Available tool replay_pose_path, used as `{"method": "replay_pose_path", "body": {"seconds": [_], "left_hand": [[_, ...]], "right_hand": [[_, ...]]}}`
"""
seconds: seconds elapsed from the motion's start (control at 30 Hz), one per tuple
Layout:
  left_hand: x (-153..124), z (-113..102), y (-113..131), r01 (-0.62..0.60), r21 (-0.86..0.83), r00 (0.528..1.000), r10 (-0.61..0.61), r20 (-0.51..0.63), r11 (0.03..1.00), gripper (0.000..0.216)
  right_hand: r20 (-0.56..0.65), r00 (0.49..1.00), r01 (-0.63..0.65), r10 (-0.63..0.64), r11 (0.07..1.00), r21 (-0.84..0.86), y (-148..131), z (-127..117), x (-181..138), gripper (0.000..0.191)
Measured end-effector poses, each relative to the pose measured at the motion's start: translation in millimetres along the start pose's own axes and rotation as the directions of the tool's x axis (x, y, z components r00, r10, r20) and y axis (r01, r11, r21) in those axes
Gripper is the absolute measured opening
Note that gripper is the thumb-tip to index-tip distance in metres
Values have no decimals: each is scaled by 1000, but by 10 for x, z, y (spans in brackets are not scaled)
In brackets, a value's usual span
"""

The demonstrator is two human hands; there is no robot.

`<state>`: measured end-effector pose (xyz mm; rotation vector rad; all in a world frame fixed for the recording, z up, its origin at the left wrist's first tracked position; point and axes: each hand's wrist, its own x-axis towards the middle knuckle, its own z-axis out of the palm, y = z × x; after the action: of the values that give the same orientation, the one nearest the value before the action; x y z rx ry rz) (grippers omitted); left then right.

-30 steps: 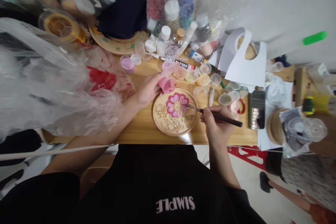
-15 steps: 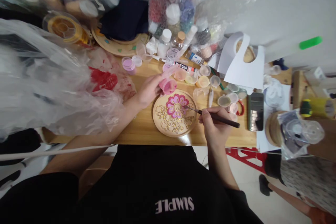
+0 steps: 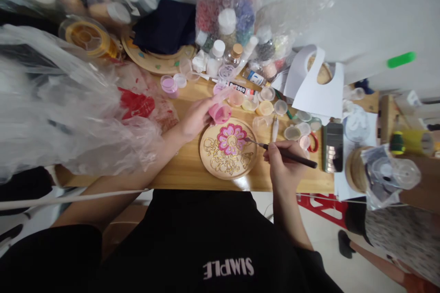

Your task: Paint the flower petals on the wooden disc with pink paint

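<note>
On the black short-sleeved shirt (image 3: 192, 238) of the person, the white word "SIMPLE" is appearing upside down. Behind the cups, a black, white and red glue tube (image 3: 245, 90) is showing "7000"; the sign before this number is staying too blurred for reading. A small clear bottle with a blue-and-white label (image 3: 256, 78) is lying near it, but its print is not letting itself be read.

The left hand (image 3: 195, 120) is gripping a small, open, pink plastic cup (image 3: 218, 114), and some of its fingers are hiding behind the cup. The right hand (image 3: 284, 162) is clamping its thumb and fingers on a thin tool with dark handle and metal neck (image 3: 297, 157). Whether its tip is touching the surface, I cannot tell. A crumpled transparent plastic bag (image 3: 68, 119) is running out of view at left.

The round pale wooden plate (image 3: 206, 161) is lying on the yellowish wooden table (image 3: 182, 167), between the hands, and a pink flower with gold outlines (image 3: 227, 135) is covering its upper part. Compared with half a second ago, the tool tip is standing slightly farther right, at the flower's right edge, while the left hand is keeping the cup in nearly the same place.
</note>
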<state>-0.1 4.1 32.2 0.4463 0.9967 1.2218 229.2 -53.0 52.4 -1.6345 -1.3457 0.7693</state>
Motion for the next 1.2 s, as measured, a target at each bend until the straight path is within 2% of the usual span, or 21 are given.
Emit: {"method": "replay_pose_path", "body": {"seconds": [0.63, 0.87, 1.2], "left_hand": [[5, 11, -1, 15, 2, 1000, -15, -6, 1000, 47], [0, 12, 6, 11, -23, 1000, -11, -10, 1000, 41], [6, 3, 3, 15, 1, 1000, -15, 14, 1000, 46]], "right_hand": [[56, 998, 2, -4, 999, 41, -94, 77, -29, 18], [40, 999, 16, -17, 1000, 11, -78, 56, -15, 22], [40, 999, 8, -9, 1000, 16, -23, 27, -18, 26]]}}
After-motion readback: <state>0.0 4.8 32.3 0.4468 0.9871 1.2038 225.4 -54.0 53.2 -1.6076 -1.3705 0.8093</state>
